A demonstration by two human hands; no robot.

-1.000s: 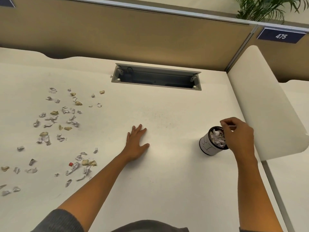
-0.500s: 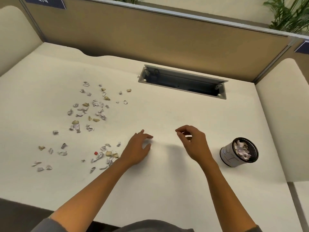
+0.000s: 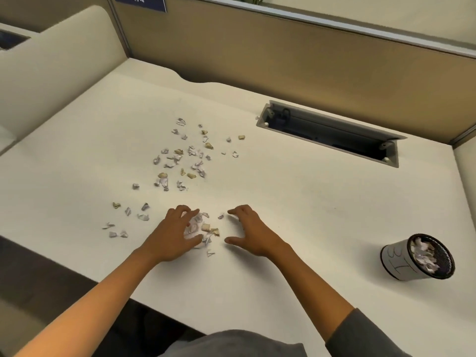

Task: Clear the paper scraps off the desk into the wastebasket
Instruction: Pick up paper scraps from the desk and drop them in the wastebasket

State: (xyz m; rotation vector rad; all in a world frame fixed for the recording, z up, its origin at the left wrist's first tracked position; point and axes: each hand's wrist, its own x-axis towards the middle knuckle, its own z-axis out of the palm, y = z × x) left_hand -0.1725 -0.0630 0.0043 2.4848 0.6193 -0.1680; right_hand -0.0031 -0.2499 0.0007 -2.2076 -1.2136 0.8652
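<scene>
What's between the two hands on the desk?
In the head view, a small pile of paper scraps lies between the left hand and right hand.

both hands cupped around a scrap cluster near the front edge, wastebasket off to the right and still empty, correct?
Not quite: the wastebasket is not empty; the head view shows white paper scraps inside it. The rest holds: the left hand and right hand are cupped on either side of a scrap cluster near the desk's front edge, wastebasket to the right.

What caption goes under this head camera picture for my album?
Left hand and right hand cup a cluster of small crumpled paper scraps on the cream desk.
</scene>
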